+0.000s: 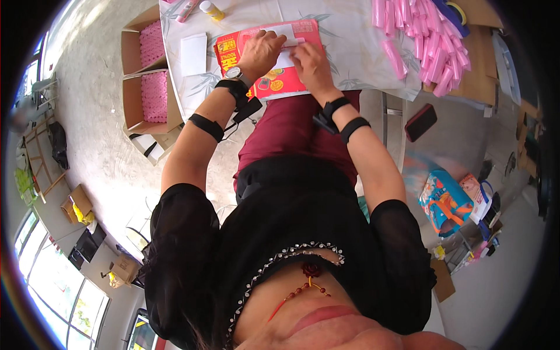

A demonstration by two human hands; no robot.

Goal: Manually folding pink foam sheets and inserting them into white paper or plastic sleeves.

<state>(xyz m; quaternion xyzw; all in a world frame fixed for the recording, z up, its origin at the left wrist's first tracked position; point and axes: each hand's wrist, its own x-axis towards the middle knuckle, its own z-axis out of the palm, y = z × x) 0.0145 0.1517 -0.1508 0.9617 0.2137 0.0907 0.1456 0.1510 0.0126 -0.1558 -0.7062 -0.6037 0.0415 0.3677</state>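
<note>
A red printed cardboard sheet (230, 49) lies at the near edge of the table, with a white paper (283, 60) on top of it. Over this paper my two hands work close together. My left hand (261, 55), with a watch at its wrist, has its fingers curled at the left end of a small pink-and-white roll (293, 43). My right hand (313, 65) pinches at the right end of the same roll. The fingertips partly hide it, so its full shape does not show.
Pink wrapped rolls (431, 44) are heaped at the table's right. White slips (193, 55) and a yellow bottle (211, 10) are on the left. Open cartons (129, 52) of pink pieces stand beside the table. A dark red phone-like case (420, 123) is at the right.
</note>
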